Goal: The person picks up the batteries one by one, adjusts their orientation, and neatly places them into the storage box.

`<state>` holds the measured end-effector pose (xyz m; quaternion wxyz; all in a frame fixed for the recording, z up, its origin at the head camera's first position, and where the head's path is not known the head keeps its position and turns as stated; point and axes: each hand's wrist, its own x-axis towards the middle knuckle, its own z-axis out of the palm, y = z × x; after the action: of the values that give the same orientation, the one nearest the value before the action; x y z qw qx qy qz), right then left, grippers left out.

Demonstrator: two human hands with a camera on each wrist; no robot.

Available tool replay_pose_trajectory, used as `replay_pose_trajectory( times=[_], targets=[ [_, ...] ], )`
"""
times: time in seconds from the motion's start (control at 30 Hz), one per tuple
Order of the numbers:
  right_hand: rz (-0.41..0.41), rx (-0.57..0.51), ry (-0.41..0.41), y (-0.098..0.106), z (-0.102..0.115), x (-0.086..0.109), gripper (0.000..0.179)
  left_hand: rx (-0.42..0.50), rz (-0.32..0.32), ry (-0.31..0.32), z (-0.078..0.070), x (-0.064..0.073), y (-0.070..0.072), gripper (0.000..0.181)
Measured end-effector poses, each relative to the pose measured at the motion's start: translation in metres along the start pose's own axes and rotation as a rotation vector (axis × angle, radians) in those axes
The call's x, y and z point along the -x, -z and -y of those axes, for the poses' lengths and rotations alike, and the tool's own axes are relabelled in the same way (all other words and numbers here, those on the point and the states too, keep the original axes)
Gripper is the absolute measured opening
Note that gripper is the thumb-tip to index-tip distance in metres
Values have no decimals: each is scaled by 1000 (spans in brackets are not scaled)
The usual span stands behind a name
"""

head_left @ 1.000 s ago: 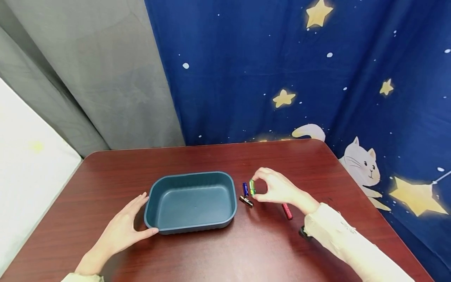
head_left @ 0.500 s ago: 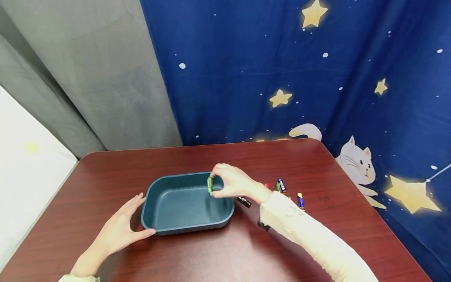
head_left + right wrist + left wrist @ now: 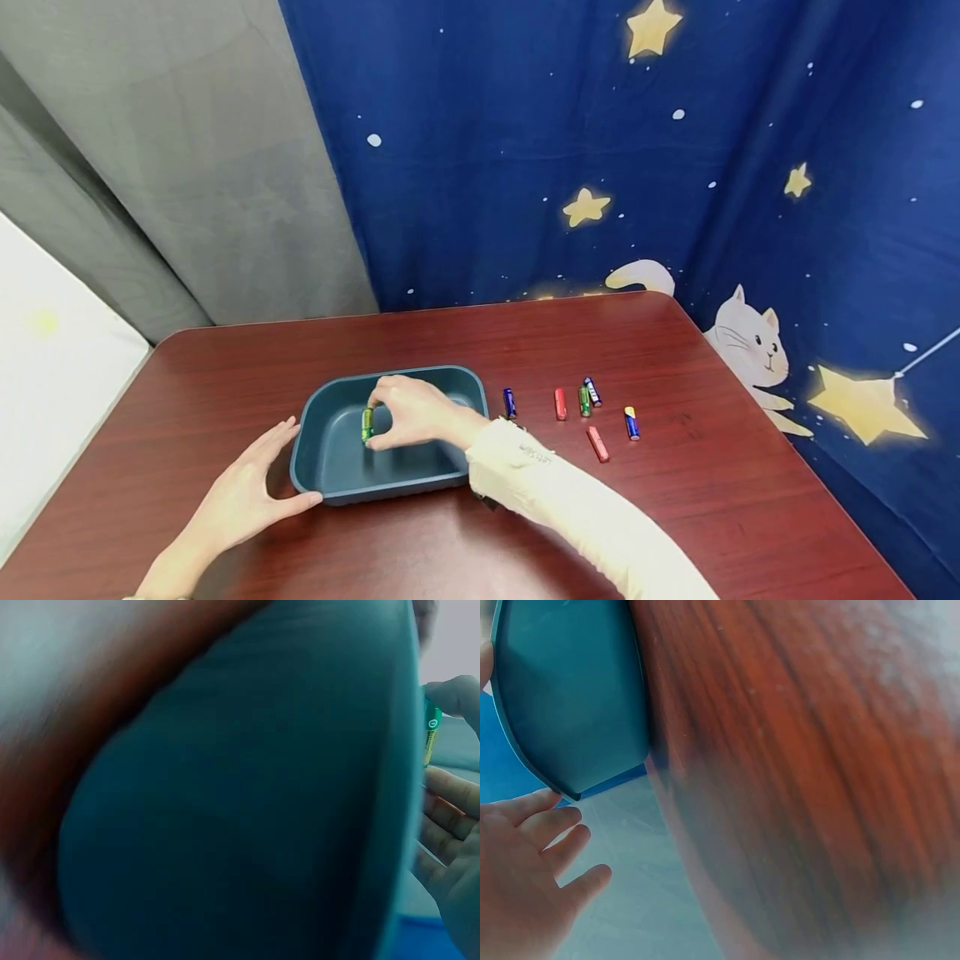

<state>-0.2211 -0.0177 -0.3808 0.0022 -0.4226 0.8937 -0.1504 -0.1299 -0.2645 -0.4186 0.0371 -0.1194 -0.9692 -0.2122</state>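
Note:
My right hand (image 3: 412, 410) pinches a green battery (image 3: 367, 424) between thumb and fingertips, holding it upright inside the blue-green plastic bin (image 3: 390, 492). In the right wrist view the same green battery (image 3: 431, 731) shows between thumb and fingers, past the bin's blurred wall. My left hand (image 3: 243, 487) rests at the bin's left end, thumb near the front corner and fingers straight along the side. The left wrist view has the fingertips of that hand (image 3: 525, 855) right at the bin's rim.
Right of the bin, several batteries lie on the reddish-brown table (image 3: 712, 483): a dark blue one (image 3: 510, 403), two red ones (image 3: 560, 404), a green one (image 3: 584, 401) and others. My right sleeve (image 3: 555, 479) crosses the bin's right end. Curtains hang behind the table.
The right hand has lifted the green battery from the table beside the bin and carried it left, over the right rim, into the bin. The left hand keeps its place at the bin.

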Motion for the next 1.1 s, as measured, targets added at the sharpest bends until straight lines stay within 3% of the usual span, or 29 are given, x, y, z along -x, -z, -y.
replay_pose_trajectory(
  times=[0.23, 0.8, 1.1],
  targets=[
    [35, -80, -38, -14, 15, -14, 46, 40, 8, 8, -1, -2, -3, 97],
    [144, 62, -91, -47, 30, -38, 46, 60, -2, 13, -3, 2, -4, 94],
    [184, 140, -129, -60, 38, -45, 32, 81, -25, 6, 1, 7, -6, 93]
  ],
)
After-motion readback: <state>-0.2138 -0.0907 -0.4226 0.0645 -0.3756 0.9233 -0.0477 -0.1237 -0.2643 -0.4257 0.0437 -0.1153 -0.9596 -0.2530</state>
